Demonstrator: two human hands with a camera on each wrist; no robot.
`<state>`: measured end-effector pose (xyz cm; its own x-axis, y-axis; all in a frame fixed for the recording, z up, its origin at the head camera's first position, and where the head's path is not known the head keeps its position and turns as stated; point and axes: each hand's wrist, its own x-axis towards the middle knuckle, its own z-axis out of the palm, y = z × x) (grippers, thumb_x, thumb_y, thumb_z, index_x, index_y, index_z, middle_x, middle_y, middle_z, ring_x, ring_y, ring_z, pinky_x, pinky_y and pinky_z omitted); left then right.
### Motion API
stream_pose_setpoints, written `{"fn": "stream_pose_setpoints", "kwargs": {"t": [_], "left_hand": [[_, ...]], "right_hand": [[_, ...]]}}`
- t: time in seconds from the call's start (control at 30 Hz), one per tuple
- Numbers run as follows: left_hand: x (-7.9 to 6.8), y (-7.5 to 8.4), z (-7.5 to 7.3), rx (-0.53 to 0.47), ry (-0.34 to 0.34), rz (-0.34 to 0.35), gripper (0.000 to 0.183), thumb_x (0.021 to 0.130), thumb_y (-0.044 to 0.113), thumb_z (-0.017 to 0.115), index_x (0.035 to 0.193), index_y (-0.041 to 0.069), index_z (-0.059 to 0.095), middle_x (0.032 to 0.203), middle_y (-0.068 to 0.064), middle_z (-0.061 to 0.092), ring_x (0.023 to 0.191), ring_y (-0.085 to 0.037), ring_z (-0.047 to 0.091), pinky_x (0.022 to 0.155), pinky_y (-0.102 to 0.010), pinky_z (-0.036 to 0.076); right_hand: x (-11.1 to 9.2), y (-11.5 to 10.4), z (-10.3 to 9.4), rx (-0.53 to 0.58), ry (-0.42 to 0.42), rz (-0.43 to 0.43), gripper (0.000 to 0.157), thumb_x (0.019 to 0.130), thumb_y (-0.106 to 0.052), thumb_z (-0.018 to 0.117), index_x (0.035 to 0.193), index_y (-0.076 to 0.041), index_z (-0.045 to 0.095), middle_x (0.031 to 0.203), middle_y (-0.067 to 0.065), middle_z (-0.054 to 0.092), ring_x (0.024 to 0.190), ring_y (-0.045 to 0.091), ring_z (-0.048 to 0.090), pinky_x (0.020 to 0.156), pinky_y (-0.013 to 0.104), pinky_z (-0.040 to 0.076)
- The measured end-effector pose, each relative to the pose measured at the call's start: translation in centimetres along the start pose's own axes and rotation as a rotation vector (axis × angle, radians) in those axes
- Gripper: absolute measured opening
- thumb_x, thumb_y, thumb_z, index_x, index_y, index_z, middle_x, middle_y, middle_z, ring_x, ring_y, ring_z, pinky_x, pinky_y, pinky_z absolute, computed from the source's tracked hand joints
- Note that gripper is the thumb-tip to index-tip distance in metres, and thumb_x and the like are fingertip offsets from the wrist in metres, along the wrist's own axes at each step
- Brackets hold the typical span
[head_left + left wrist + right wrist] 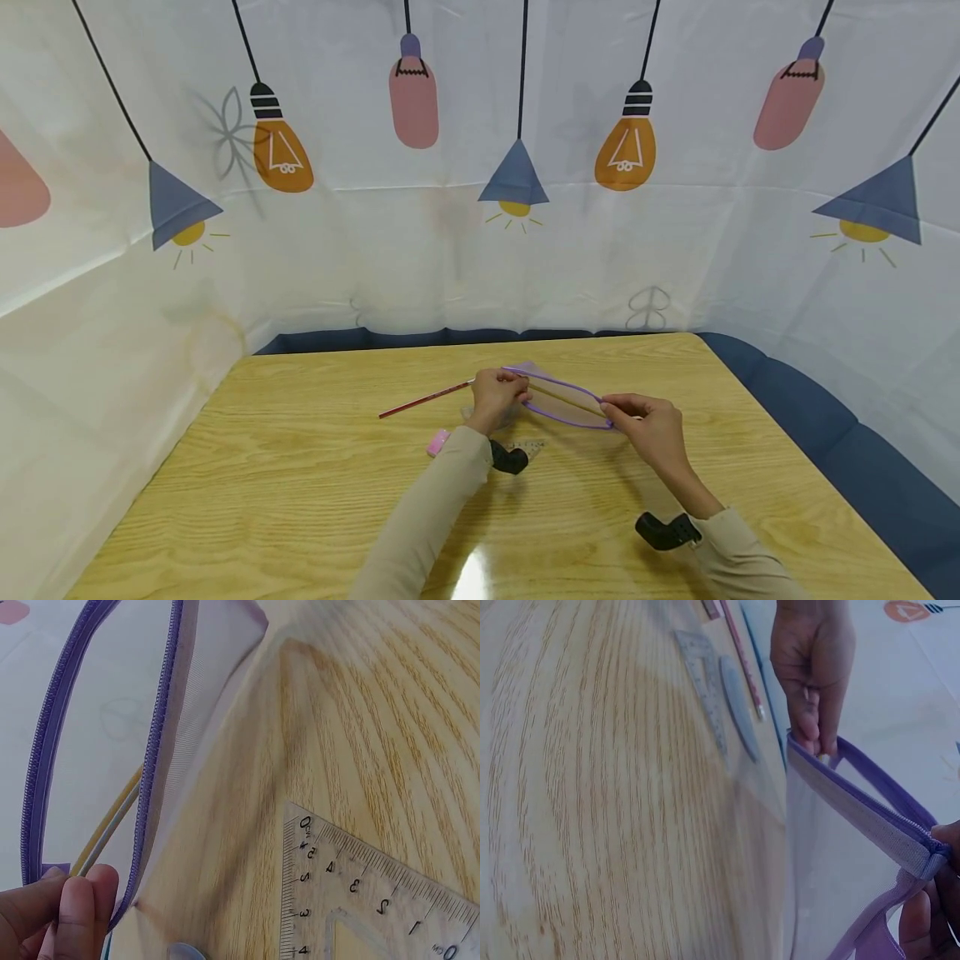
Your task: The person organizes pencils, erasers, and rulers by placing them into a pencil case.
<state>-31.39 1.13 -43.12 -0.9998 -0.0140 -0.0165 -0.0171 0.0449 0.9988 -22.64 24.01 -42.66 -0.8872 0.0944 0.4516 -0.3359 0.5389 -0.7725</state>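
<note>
A see-through mesh pouch with a purple zip edge (566,422) is held up above the table, its mouth spread wide. At one end of the mouth, my right hand (651,429) pinches the zip corner (926,862). My left hand (498,398) is at the other end, its fingertips pinching a slender yellow stick (112,815) that runs along the opening. A grey line lies beside the stick; its exact kind is unclear. Below my left hand lies a clear set square (315,892), with a grey curved piece (739,709) next to it.
A red pencil (423,400) lies left of my left hand. Near that forearm sits a pink eraser (438,442). The wooden table (300,467) has dark blue padding (847,442) along its right and far edges, and a lamp-patterned white curtain (450,250) hangs behind.
</note>
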Motion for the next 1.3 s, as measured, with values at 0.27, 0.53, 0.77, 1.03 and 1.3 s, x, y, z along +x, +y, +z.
{"fn": "stream_pose_setpoints", "kwargs": {"t": [0.27,0.53,0.77,1.03,1.3], "left_hand": [[0.1,-0.3,0.1,-0.009,-0.012,-0.021,0.007,0.087,0.001,0.071,0.084,-0.005,0.071,0.074,-0.013,0.069,0.063,-0.022,0.069,0.066,-0.036,0.057],[-0.1,0.0,0.1,0.004,-0.006,-0.036,0.009,0.088,0.003,0.07,0.087,-0.006,0.071,0.074,-0.011,0.069,0.066,-0.023,0.07,0.067,-0.035,0.057],[-0.1,0.3,-0.1,-0.039,-0.027,-0.053,0.009,0.088,0.002,0.07,0.091,-0.007,0.07,0.077,-0.013,0.068,0.073,-0.029,0.07,0.071,-0.038,0.056],[-0.3,0.7,-0.6,0.02,-0.045,0.004,0.008,0.089,0.003,0.069,0.092,-0.004,0.07,0.079,-0.011,0.067,0.067,-0.026,0.069,0.071,-0.043,0.056],[-0.4,1.7,-1.7,0.081,-0.07,0.039,0.01,0.09,0.002,0.067,0.097,-0.006,0.07,0.09,-0.021,0.068,0.069,-0.025,0.069,0.073,-0.045,0.056]], "right_hand": [[0.0,0.0,0.1,-0.008,0.002,-0.014,0.015,0.087,-0.018,0.075,0.096,-0.007,0.077,0.084,0.005,0.072,0.069,0.008,0.065,0.052,0.022,0.049],[0.0,-0.1,0.1,-0.004,0.005,-0.007,0.015,0.087,-0.018,0.075,0.096,-0.007,0.078,0.084,0.005,0.072,0.068,0.008,0.065,0.051,0.023,0.048],[0.0,-0.4,0.0,-0.004,0.011,0.005,0.015,0.087,-0.018,0.075,0.096,-0.006,0.077,0.084,0.006,0.072,0.067,0.008,0.063,0.05,0.022,0.047],[0.0,-0.4,0.0,0.001,0.013,0.015,0.019,0.088,-0.021,0.074,0.098,-0.005,0.077,0.084,0.008,0.072,0.067,0.009,0.064,0.05,0.022,0.047],[0.2,-0.4,0.1,-0.004,0.025,0.048,0.019,0.087,-0.022,0.075,0.097,-0.005,0.077,0.083,0.006,0.072,0.066,0.009,0.064,0.05,0.023,0.048]]}}
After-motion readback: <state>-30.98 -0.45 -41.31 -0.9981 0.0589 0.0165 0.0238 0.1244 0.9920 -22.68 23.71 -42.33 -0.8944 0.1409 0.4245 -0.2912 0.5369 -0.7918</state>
